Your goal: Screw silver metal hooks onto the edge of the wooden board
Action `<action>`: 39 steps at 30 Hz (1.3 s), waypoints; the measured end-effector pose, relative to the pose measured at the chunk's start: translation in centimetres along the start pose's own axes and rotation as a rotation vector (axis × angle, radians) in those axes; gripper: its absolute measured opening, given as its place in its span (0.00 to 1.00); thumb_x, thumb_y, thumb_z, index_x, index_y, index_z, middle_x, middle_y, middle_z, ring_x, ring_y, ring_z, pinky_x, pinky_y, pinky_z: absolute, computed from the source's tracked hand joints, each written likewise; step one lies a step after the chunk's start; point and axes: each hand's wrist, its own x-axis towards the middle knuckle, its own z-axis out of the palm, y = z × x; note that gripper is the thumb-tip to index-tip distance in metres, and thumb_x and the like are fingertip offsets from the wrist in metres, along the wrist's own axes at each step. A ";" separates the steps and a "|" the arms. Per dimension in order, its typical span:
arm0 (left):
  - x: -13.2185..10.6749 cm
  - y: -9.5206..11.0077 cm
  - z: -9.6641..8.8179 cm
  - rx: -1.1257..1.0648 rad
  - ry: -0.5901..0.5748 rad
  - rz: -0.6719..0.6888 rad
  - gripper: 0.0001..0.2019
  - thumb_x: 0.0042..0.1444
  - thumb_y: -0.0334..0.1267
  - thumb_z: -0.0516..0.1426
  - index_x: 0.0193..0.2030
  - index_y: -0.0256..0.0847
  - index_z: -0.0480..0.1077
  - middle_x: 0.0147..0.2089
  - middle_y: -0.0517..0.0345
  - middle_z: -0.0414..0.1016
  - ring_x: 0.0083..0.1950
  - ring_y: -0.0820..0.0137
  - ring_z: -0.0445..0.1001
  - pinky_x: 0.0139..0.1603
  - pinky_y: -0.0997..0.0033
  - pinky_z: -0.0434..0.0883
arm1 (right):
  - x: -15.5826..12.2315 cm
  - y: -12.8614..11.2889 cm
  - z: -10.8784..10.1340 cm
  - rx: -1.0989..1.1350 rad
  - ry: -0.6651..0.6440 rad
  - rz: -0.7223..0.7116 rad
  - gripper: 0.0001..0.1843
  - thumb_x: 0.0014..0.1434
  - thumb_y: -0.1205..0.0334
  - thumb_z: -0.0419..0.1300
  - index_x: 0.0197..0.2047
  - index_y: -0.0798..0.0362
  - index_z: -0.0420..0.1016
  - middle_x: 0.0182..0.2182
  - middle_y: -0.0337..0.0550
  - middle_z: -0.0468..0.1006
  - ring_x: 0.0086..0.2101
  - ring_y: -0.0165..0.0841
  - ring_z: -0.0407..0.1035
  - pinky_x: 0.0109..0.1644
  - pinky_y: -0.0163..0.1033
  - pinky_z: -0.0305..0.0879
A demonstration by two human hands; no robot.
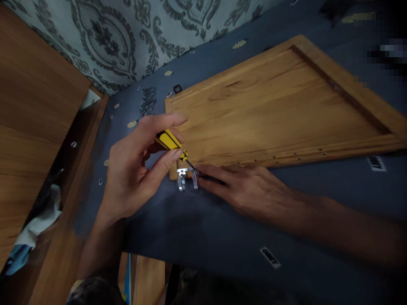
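A yellow and black screwdriver (171,141) is gripped in my left hand (135,165), its shaft slanting down to the right. The tip meets a metal hook rack (182,171) with two curved prongs, which lies at the near left corner of a wooden panel (254,110). My right hand (244,186) reaches in from the right, fingertips pressed at the rack's right end beside the screwdriver tip. Whether those fingers pinch a screw or only steady the rack is hidden. Several small dark holes run along the panel's near edge.
The panel rests on a dark blue patterned cloth (222,228). Several metal hooks (148,101) lie in a pile beyond my left hand, and a small black loop (177,88) sits at the panel's far corner. A wooden cabinet (41,106) stands at left, before patterned wallpaper (104,38).
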 end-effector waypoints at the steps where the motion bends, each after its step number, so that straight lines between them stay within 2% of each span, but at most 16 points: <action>1: 0.0 0.0 0.0 0.003 -0.003 0.003 0.19 0.64 0.30 0.63 0.59 0.54 0.75 0.50 0.60 0.80 0.47 0.65 0.82 0.47 0.61 0.86 | 0.0 0.0 0.0 -0.003 0.003 0.002 0.21 0.68 0.76 0.53 0.57 0.50 0.79 0.59 0.48 0.80 0.34 0.38 0.82 0.29 0.42 0.76; 8: 0.0 0.4 -0.2 0.079 -0.020 0.009 0.19 0.64 0.31 0.65 0.58 0.55 0.75 0.51 0.63 0.80 0.47 0.68 0.83 0.49 0.64 0.86 | 0.1 -0.1 -0.2 -0.019 -0.032 -0.004 0.22 0.67 0.76 0.54 0.58 0.49 0.78 0.59 0.47 0.79 0.33 0.37 0.82 0.28 0.42 0.75; 12: -0.1 0.3 -0.2 0.101 0.003 0.012 0.16 0.63 0.31 0.66 0.55 0.53 0.76 0.49 0.64 0.80 0.44 0.69 0.83 0.46 0.66 0.87 | 0.0 -0.1 -0.1 -0.030 -0.022 0.005 0.23 0.66 0.77 0.54 0.58 0.49 0.78 0.59 0.48 0.79 0.34 0.36 0.82 0.28 0.41 0.74; 20: -0.1 0.3 -0.1 0.128 0.021 0.027 0.15 0.62 0.31 0.66 0.54 0.52 0.76 0.48 0.64 0.81 0.43 0.68 0.84 0.46 0.67 0.86 | -0.1 0.1 0.6 -0.026 0.085 -0.009 0.20 0.67 0.75 0.54 0.55 0.49 0.80 0.57 0.45 0.81 0.30 0.34 0.80 0.25 0.40 0.70; 28: -0.1 -0.1 0.4 0.126 -0.007 0.035 0.18 0.66 0.35 0.63 0.60 0.54 0.72 0.53 0.60 0.80 0.48 0.65 0.83 0.49 0.62 0.85 | -0.3 0.1 1.2 -0.010 0.170 -0.010 0.20 0.66 0.75 0.55 0.54 0.50 0.80 0.54 0.45 0.83 0.30 0.33 0.79 0.26 0.38 0.70; 33: 0.0 0.1 0.8 0.244 0.052 0.078 0.18 0.65 0.37 0.64 0.59 0.57 0.73 0.53 0.62 0.80 0.49 0.66 0.82 0.44 0.66 0.86 | -0.3 0.2 1.2 -0.016 0.184 -0.018 0.20 0.65 0.75 0.57 0.55 0.50 0.80 0.54 0.46 0.82 0.29 0.33 0.79 0.25 0.39 0.69; 39: -0.1 0.1 0.8 0.214 0.093 0.070 0.16 0.63 0.35 0.66 0.56 0.52 0.74 0.49 0.63 0.82 0.42 0.67 0.83 0.40 0.66 0.86 | -0.3 0.1 1.0 -0.015 0.171 -0.012 0.20 0.65 0.75 0.57 0.55 0.50 0.80 0.55 0.46 0.82 0.29 0.34 0.79 0.25 0.39 0.69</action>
